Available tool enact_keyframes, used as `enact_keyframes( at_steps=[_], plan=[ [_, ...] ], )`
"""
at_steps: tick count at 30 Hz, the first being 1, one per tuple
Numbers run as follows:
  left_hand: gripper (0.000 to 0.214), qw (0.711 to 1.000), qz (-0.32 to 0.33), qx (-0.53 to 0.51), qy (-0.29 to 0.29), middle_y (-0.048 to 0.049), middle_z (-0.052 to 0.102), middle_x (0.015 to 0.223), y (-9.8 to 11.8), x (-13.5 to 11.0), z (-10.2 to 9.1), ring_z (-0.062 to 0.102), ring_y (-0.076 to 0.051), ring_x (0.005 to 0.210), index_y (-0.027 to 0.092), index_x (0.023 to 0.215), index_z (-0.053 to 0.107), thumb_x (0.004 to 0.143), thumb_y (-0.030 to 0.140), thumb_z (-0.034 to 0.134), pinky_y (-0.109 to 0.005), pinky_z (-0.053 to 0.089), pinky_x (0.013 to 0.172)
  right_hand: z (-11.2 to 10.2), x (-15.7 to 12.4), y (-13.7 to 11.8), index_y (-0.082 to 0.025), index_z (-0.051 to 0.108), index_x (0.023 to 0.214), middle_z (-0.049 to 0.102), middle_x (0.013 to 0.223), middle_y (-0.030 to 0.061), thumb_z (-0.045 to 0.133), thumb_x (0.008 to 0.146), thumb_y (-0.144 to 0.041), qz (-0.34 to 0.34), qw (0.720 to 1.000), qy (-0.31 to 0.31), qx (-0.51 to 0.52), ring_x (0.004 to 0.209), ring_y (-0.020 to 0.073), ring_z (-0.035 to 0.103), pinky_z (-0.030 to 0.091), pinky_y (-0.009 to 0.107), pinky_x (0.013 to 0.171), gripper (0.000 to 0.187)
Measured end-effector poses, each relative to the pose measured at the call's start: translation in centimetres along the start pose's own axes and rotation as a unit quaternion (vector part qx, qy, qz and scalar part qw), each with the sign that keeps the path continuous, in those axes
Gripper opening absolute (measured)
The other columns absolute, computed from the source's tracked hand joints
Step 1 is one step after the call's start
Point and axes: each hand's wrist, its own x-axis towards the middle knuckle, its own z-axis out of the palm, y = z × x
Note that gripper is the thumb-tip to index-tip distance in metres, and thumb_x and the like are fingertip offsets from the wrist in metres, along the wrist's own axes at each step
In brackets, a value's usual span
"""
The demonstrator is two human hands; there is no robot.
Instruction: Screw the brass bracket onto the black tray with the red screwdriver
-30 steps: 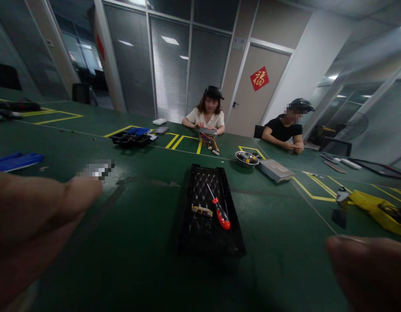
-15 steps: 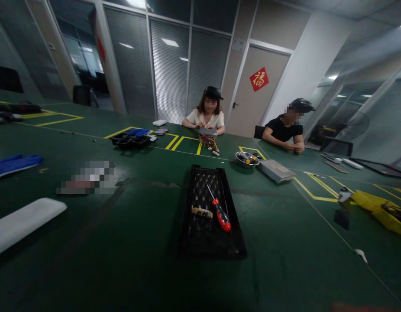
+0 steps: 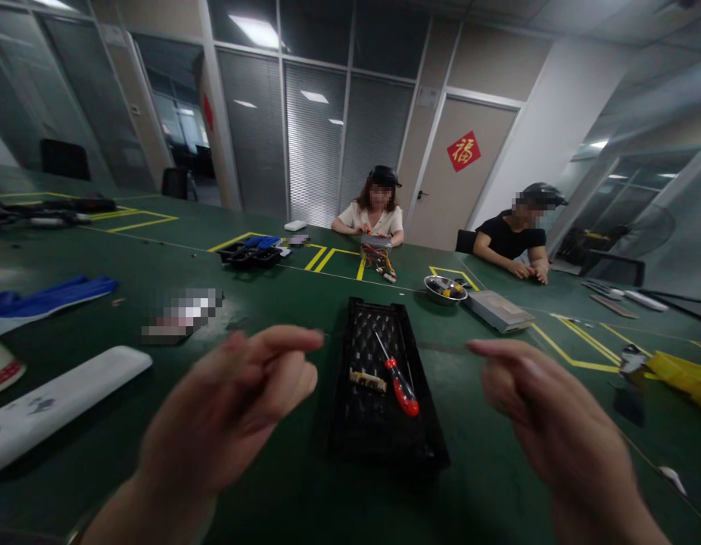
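My left hand (image 3: 231,409) is raised over the table, left of a black tray (image 3: 430,412). Its index finger stretches toward the tray; the other fingers are partly curled and nothing shows in them. On the tray's right side, apart from it, my right hand (image 3: 555,424) also holds its index finger out, with the rest bent and no object visible. Both hands are somewhat blurred. Inside the tray lie a screwdriver (image 3: 404,393) with a red and black handle and a small yellowish part (image 3: 367,381). Neither hand touches them.
A long white object (image 3: 72,401) and a blue glove (image 3: 55,299) lie on the left. Beyond the tray are a metal bowl (image 3: 444,297), a grey box (image 3: 498,312) and a black tray with blue items (image 3: 248,253). Two people sit across the green table, one handling wires (image 3: 378,261).
Both my hands have come up into view from below, one on each side of the tray. The camera has tilted up and turned slightly left. The screwdriver and small part stay in the tray.
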Motion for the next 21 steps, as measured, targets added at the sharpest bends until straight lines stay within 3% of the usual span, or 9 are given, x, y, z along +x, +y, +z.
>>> enact_keyframes(
  at_steps=[2,3,5,7,8,10,14,21],
  plan=[
    [0.037,0.982,-0.023,0.182,-0.036,0.0027,0.049,0.061,0.7,4.1,1.2,0.044,-0.012,0.056,0.023,0.113,0.067,0.093,0.046,0.045,-0.028,0.039,0.06,2.1,2.4,0.0,-0.028,0.069,0.112,0.065,0.082,0.0021,0.052,0.094,-0.046,0.021,0.984,-0.074,-0.162,0.071,0.0184,0.059,0.045,0.031,0.062,0.031],
    [0.034,0.953,-0.055,0.289,-0.074,0.0004,0.058,0.072,0.6,5.6,1.8,0.052,-0.014,0.066,0.023,0.11,0.068,0.092,0.046,0.05,-0.029,0.041,0.065,3.2,3.2,0.2,-0.028,0.07,0.108,0.066,0.087,0.0028,0.056,0.092,-0.042,0.02,0.96,-0.117,-0.252,0.076,0.0197,0.061,0.046,0.033,0.067,0.026],
    [0.027,0.862,-0.047,0.482,-0.151,-0.002,0.067,0.088,-0.6,7.2,2.9,0.058,-0.019,0.083,0.025,0.104,0.07,0.088,0.041,0.056,-0.033,0.042,0.076,5.4,4.0,1.0,-0.022,0.073,0.096,0.067,0.093,0.0065,0.063,0.087,-0.037,0.009,0.894,-0.19,-0.405,0.082,0.0244,0.063,0.047,0.037,0.074,0.02],
    [0.023,0.745,0.014,0.629,-0.223,-0.0043,0.068,0.098,-2.3,7.7,3.7,0.057,-0.026,0.101,0.026,0.101,0.071,0.083,0.035,0.061,-0.041,0.038,0.09,7.2,3.8,1.9,-0.016,0.071,0.104,0.068,0.099,0.0116,0.071,0.08,-0.031,-0.018,0.839,-0.224,-0.495,0.092,0.0301,0.063,0.047,0.04,0.08,0.028],
    [0.023,0.703,0.021,0.669,-0.24,-0.006,0.068,0.098,-3.2,7.7,4.1,0.056,-0.028,0.102,0.025,0.1,0.072,0.081,0.033,0.062,-0.043,0.037,0.09,7.9,3.6,2.4,-0.014,0.068,0.112,0.067,0.102,0.013,0.071,0.079,-0.027,-0.028,0.822,-0.225,-0.523,0.095,0.0316,0.063,0.047,0.041,0.082,0.035],
    [0.026,0.657,0.018,0.707,-0.261,-0.0089,0.068,0.1,-4.6,7.7,4.8,0.057,-0.029,0.101,0.022,0.101,0.07,0.079,0.032,0.063,-0.044,0.038,0.089,8.8,3.2,3.0,-0.014,0.061,0.125,0.067,0.105,0.0141,0.07,0.08,-0.023,-0.036,0.802,-0.219,-0.555,0.098,0.0326,0.063,0.047,0.041,0.083,0.047],
    [0.019,0.655,0.013,0.716,-0.242,-0.0091,0.065,0.103,-6.3,8.1,4.9,0.06,-0.026,0.098,0.018,0.098,0.066,0.082,0.026,0.059,-0.043,0.036,0.091,9.2,3.0,4.0,-0.016,0.056,0.133,0.069,0.103,0.0137,0.063,0.085,-0.023,-0.023,0.79,-0.218,-0.572,0.096,0.0318,0.065,0.047,0.041,0.081,0.049],
    [0.02,0.717,0.012,0.674,-0.176,-0.0033,0.06,0.107,-8.3,8.0,3.6,0.056,-0.024,0.105,0.024,0.103,0.063,0.083,0.026,0.064,-0.04,0.035,0.092,9.1,2.5,5.9,-0.018,0.045,0.144,0.07,0.104,0.0118,0.048,0.09,-0.022,0.003,0.821,-0.185,-0.541,0.085,0.029,0.068,0.048,0.039,0.075,0.055]
  ],
)
